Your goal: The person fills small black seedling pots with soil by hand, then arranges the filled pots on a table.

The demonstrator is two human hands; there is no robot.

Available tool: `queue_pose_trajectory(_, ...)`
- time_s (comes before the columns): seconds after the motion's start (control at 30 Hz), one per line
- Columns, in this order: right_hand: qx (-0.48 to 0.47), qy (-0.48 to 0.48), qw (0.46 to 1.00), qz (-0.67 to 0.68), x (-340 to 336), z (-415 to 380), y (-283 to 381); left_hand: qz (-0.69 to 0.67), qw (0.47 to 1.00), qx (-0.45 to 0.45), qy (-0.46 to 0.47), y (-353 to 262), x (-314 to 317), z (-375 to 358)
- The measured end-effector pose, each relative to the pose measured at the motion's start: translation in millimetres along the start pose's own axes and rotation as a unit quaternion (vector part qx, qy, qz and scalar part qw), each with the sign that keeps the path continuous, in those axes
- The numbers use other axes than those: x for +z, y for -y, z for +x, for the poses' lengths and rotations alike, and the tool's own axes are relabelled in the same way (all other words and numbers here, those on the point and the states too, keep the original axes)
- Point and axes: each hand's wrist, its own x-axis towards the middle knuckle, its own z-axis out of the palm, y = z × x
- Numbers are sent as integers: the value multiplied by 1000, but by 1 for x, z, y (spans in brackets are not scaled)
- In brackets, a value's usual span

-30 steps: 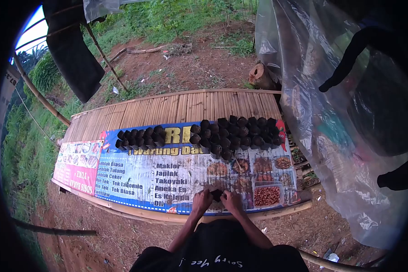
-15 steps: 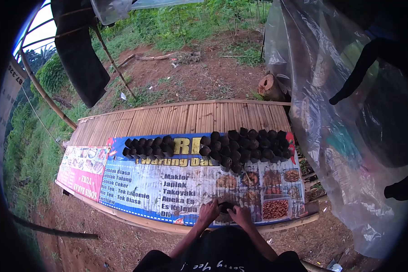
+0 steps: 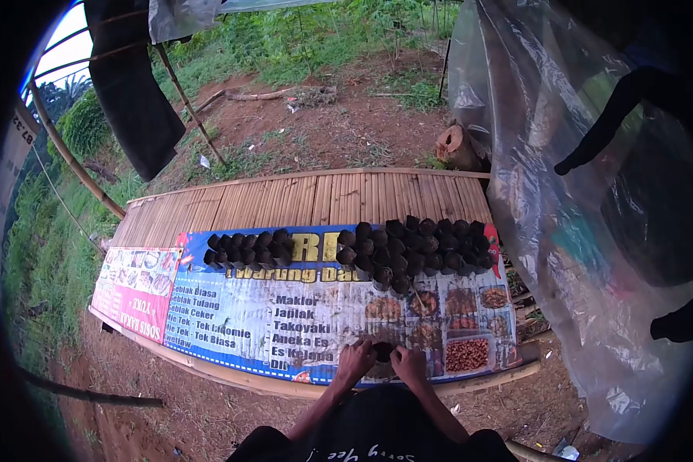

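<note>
While two groups of dark pots (image 3: 415, 262) stand mid-frame on the desk (image 3: 308, 202), my left hand (image 3: 353, 362) and right hand (image 3: 410, 364) pinch a separate pot (image 3: 382, 352) below.

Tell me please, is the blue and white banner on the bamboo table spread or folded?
Spread: the banner lies over the bamboo table, its menu words and food photos showing, with black pots standing on it.

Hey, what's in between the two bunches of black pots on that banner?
Only big yellow letters printed on the banner lie between the left bunch and right bunch, in the head view.
</note>
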Motion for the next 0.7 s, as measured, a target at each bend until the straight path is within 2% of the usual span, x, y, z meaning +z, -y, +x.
queue_pose_trajectory(0.23, 14, -37, 999, 36, -15, 0, 11, -7, 999, -28, 23, -3, -2, 4)
queue_pose_trajectory(0.3, 39, -5, 999, 36, -5, 1, 1, 29, 999, -22, 40, 2, 5, 4)
queue_pose_trajectory(0.37, 58, 22, 997, 36, 3, 2, -9, 6, 998, -49, 33, -4, 1, 6)
queue_pose_trajectory(0.43, 29, -24, 998, 44, -2, -1, -3, -8, 1000, -27, 7, -5, 2, 2)
queue_pose_trajectory(0.57, 54, 1, 998, 25, 16, -6, -17, 23, 999, -35, 33, 7, 14, -2)
queue_pose_trajectory(0.63, 22, -9, 997, 76, -7, 3, -2, 0, 1000, -27, 9, -4, 2, 2)
queue_pose_trajectory(0.7, 43, 0, 996, 84, 4, -2, -6, -18, 999, -40, -3, -5, 4, 2)
